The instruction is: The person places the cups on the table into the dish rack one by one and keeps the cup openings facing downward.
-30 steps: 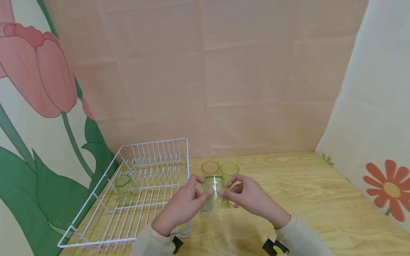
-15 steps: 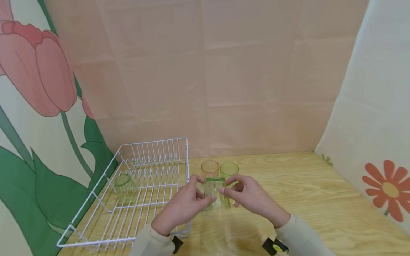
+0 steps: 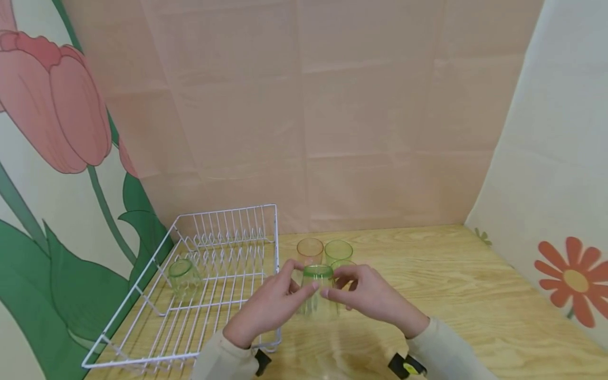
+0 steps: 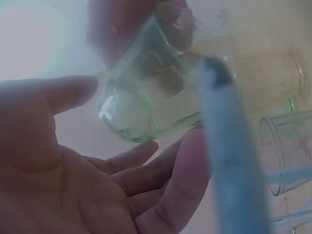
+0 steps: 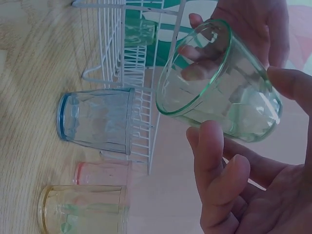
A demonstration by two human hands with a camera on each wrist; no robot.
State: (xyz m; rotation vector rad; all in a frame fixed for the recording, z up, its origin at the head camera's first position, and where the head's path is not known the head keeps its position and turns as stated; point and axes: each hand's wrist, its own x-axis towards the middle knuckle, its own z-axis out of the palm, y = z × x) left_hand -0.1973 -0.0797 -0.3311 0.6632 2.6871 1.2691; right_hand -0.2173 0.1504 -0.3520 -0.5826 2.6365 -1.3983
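Observation:
A clear glass tumbler (image 3: 319,295) with a green tint is held up between both hands, in front of the body. It is upside down and tilted, its thick base uppermost in the head view; the right wrist view shows its wide mouth pointing down. My left hand (image 3: 271,306) grips it from the left, thumb on the near side. From the right, my right hand (image 3: 375,298) pinches it, with the thumb near the base and curled fingers along the side (image 5: 209,141). Both hands partly hide the glass.
A white wire dish rack (image 3: 223,303) stands at left, with one green glass (image 3: 185,279) upside down in it. Behind the hands are an orange-pink glass (image 3: 310,248) and a yellow-green one (image 3: 339,250). The right wrist view adds a blue glass (image 5: 100,119).
The held glass has been tilted and turned slightly between the fingers, its green upper end now showing as a rounder ring. The right fingers have shifted a little; the left hand stays nearly in place.

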